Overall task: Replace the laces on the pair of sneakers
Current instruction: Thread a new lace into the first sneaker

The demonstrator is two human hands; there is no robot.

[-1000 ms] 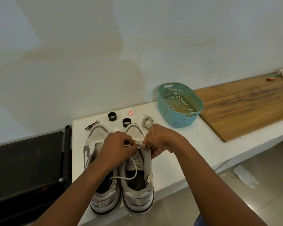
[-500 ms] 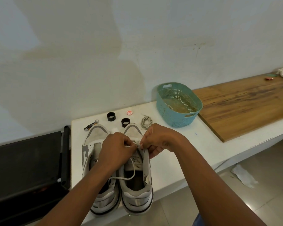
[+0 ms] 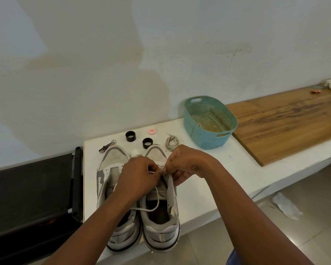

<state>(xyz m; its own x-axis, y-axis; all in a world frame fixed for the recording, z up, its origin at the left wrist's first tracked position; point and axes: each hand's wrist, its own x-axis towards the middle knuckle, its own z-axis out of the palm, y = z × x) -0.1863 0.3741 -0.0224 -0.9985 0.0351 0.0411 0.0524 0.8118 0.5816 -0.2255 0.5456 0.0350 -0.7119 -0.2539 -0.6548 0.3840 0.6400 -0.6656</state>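
Note:
Two grey-and-white sneakers stand side by side on the white counter (image 3: 199,169), toes toward the wall: the left sneaker (image 3: 111,165) and the right sneaker (image 3: 161,226). A white lace (image 3: 153,205) loops over the right sneaker's opening. Over that shoe's eyelets, my left hand (image 3: 138,176) pinches the lace, and my right hand (image 3: 185,165) pinches it from the other side. The eyelets are hidden under my fingers. A coiled spare lace (image 3: 172,142) lies beyond the right toe.
Two black rings (image 3: 130,136) (image 3: 147,143), a red-and-white cap (image 3: 152,131) and a small metal tool (image 3: 107,146) lie behind the shoes. A teal perforated basket (image 3: 210,138) stands right of them, beside a wooden board (image 3: 287,123). A dark surface (image 3: 31,192) adjoins the counter's left edge.
Both hands stay over the right sneaker's eyelets with only small finger movements on the lace. The shoes have not moved.

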